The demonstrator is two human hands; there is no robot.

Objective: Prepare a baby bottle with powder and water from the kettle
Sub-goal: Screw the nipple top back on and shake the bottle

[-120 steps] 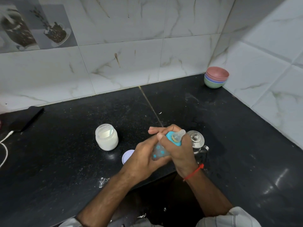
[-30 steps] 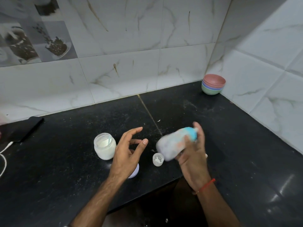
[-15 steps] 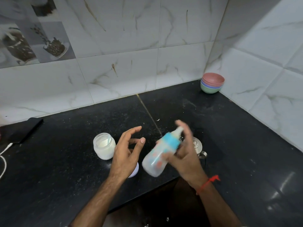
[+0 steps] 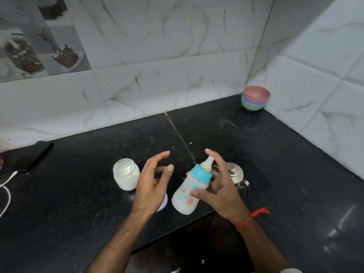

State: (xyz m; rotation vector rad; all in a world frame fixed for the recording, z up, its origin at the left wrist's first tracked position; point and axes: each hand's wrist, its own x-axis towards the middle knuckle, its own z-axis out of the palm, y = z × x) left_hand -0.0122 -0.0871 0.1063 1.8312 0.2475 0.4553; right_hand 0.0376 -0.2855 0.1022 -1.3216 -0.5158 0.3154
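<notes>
on the black desk [image 4: 78,194] the powder jar [image 4: 126,174] sits open. the left hand [image 4: 151,186] hovers spread, empty. the right hand [image 4: 218,188] pinches the capped baby bottle [image 4: 189,192], tilted, milky, beside the kettle [image 4: 234,174]. looks like mixing; next, a firm hold while shaking.

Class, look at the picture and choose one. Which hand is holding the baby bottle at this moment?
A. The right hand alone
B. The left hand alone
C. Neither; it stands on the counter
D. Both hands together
A. The right hand grips the baby bottle, tilted above the counter edge with its teat up and away, while the left hand hangs open beside it, fingers spread, touching nothing.
</notes>
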